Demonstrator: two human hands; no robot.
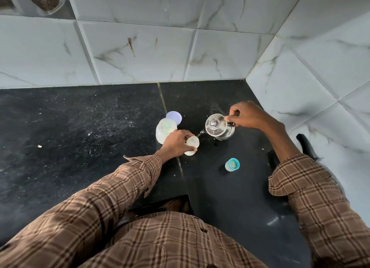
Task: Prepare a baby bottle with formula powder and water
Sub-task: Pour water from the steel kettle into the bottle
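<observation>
My left hand [175, 143] grips a small clear baby bottle [192, 142] that stands upright on the black counter [80, 127]. My right hand [248, 115] holds the handle of a shiny steel kettle [219, 126], tilted to the left. A thin stream of water [201, 132] runs from its spout into the bottle's open mouth. Just behind my left hand stands a clear jar of whitish formula powder [165, 130]. Its pale lilac lid [174, 117] lies behind it. The bottle's teal collar with nipple [232, 164] sits on the counter to the right.
White marble tiles form the back wall [140, 47] and the right wall [320, 77], meeting in a corner. A black handle [306, 145] pokes out at the counter's right edge. White specks dot the counter.
</observation>
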